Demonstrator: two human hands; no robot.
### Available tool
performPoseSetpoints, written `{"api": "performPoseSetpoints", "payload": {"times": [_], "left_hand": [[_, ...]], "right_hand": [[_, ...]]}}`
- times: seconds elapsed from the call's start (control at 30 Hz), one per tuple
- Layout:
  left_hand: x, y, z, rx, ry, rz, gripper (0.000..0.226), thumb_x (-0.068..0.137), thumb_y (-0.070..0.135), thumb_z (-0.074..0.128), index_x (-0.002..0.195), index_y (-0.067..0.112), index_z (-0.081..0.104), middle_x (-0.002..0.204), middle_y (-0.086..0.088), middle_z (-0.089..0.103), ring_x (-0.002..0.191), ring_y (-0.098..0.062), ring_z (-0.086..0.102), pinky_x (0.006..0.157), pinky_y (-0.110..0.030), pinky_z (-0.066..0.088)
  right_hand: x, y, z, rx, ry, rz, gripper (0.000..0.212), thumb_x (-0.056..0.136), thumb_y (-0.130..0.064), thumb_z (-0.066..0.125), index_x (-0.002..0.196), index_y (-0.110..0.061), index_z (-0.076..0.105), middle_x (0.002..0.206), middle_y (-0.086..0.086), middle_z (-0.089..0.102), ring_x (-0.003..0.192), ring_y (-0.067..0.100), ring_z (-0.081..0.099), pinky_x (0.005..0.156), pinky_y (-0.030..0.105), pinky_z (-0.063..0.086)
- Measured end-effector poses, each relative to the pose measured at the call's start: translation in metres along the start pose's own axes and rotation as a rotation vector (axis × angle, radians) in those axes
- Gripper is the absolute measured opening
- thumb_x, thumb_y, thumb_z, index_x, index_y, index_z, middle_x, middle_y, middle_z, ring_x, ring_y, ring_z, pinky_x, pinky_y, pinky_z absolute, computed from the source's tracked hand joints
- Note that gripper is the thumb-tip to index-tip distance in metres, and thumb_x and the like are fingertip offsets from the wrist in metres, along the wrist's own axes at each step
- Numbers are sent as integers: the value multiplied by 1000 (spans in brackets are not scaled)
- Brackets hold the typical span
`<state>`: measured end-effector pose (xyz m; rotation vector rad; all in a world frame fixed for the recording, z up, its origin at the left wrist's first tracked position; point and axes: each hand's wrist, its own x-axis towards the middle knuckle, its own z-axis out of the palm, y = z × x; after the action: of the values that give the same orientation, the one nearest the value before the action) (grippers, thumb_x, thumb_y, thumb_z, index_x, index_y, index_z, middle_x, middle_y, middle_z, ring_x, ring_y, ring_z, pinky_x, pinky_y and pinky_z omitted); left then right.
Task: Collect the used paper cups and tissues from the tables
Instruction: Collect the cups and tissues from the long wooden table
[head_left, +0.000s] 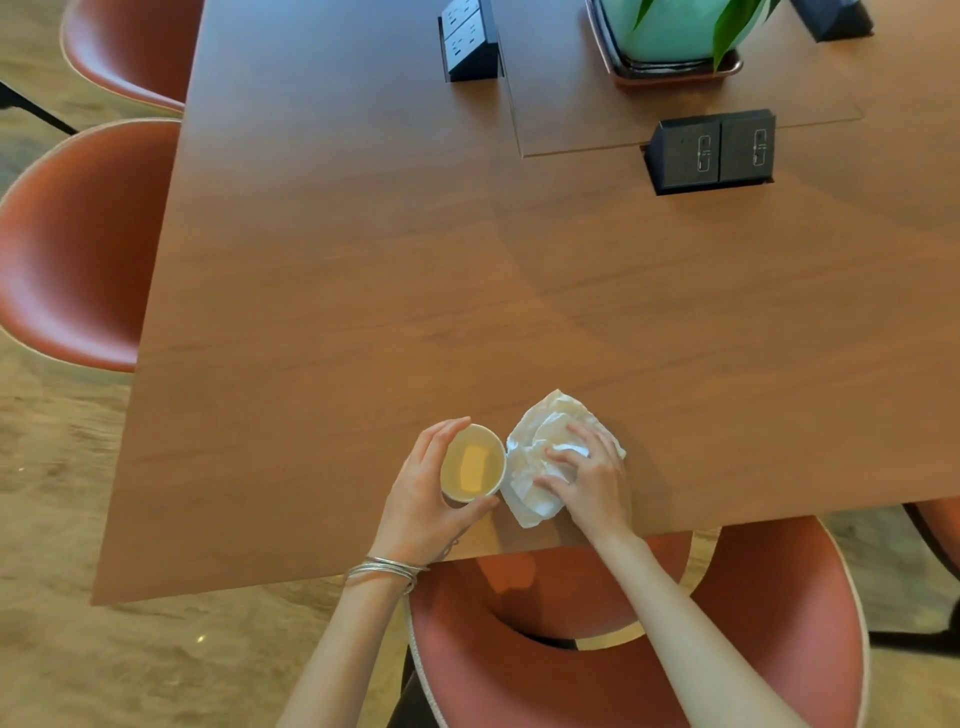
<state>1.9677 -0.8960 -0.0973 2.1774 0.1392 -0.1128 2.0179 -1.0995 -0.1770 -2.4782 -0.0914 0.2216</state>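
Wooden desk (363, 291), brown grain, over a tan floor (62, 649). Red-orange shell chairs (78, 249) along the left edge, one more (753, 649) tucked in at the near edge. Black pop-up socket boxes (714, 150) and a green plant pot (670, 31) on a tray at the far end.

Left hand (421, 504), bangles on wrist: fingers and thumb curled round the paper cup (472, 464) near the desk's near edge.

Right hand (592, 478): fingers bent, gripping the crumpled white tissue (540, 441) on the desk, just beside the cup.
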Motion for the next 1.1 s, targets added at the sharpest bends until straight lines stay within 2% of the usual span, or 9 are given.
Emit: {"api": "performPoseSetpoints", "payload": {"times": [0.13, 0.2, 0.3, 0.4, 0.63, 0.73, 0.9, 1.03, 1.1], "left_hand": [[-10, -7, -5, 0, 3, 23, 77, 65, 35, 79, 131, 30, 41, 130, 21, 41, 121, 5, 40, 93, -5, 31], [-11, -7, -7, -4, -9, 28, 77, 65, 34, 79, 132, 29, 41, 130, 19, 42, 121, 5, 40, 94, -6, 32], [-10, -9, -10, 5, -35, 27, 78, 64, 36, 79, 132, 31, 40, 130, 20, 42, 121, 4, 40, 93, -10, 35], [-11, -13, -16, 28, -54, 30, 78, 63, 38, 77, 131, 36, 39, 129, 26, 39, 119, 5, 40, 89, -6, 33], [-11, -24, -35, 55, -90, 40, 78, 60, 38, 76, 128, 42, 38, 128, 33, 36, 116, 8, 41, 84, -8, 35], [-8, -21, -40, 64, -132, 93, 78, 60, 36, 77, 128, 38, 40, 129, 29, 38, 116, 6, 42, 84, -13, 37], [-4, -6, -45, 14, -199, 189, 77, 61, 29, 80, 129, 28, 44, 130, 18, 43, 118, 0, 43, 89, -20, 40], [-8, 2, -50, 23, -261, 256, 78, 61, 30, 81, 130, 26, 44, 130, 16, 43, 117, 0, 43, 88, -12, 34], [-12, 4, -53, 39, -279, 266, 79, 61, 32, 81, 131, 28, 44, 129, 19, 43, 116, 2, 43, 84, -6, 32]], "right_hand": [[-15, -16, 19, -19, -69, -86, 35, 63, -28, 82, 94, -16, 72, 130, 2, 56, 127, 21, 43, 99, 35, 40], [-23, -20, 27, -30, -34, -105, 33, 64, -27, 81, 93, -14, 71, 122, 2, 62, 119, 21, 51, 93, 36, 46], [-29, -25, 31, -69, 76, -124, 25, 62, -21, 83, 83, -15, 71, 101, -1, 69, 94, 20, 64, 72, 28, 53], [-33, -32, 28, -113, 108, -108, 20, 59, -15, 82, 76, -17, 70, 89, -4, 70, 79, 17, 65, 56, 21, 49], [-40, -41, -6, 51, 122, 86, 17, 71, -17, 73, 87, -20, 70, 102, -12, 64, 80, 12, 62, 63, 19, 40], [-48, -50, -28, 58, 150, 86, 21, 71, -18, 72, 91, -23, 68, 104, -14, 62, 82, 9, 60, 65, 22, 44], [-66, -64, -57, 38, 193, 123, 34, 71, -19, 69, 101, -32, 63, 98, -20, 56, 83, 6, 57, 60, 14, 37], [-85, -74, -63, 90, 234, 158, 30, 71, -18, 69, 96, -34, 64, 100, -21, 55, 88, 10, 58, 67, 34, 51], [-95, -78, -62, 131, 248, 172, 27, 71, -17, 69, 94, -31, 65, 102, -17, 58, 90, 13, 59, 71, 42, 52]]}}
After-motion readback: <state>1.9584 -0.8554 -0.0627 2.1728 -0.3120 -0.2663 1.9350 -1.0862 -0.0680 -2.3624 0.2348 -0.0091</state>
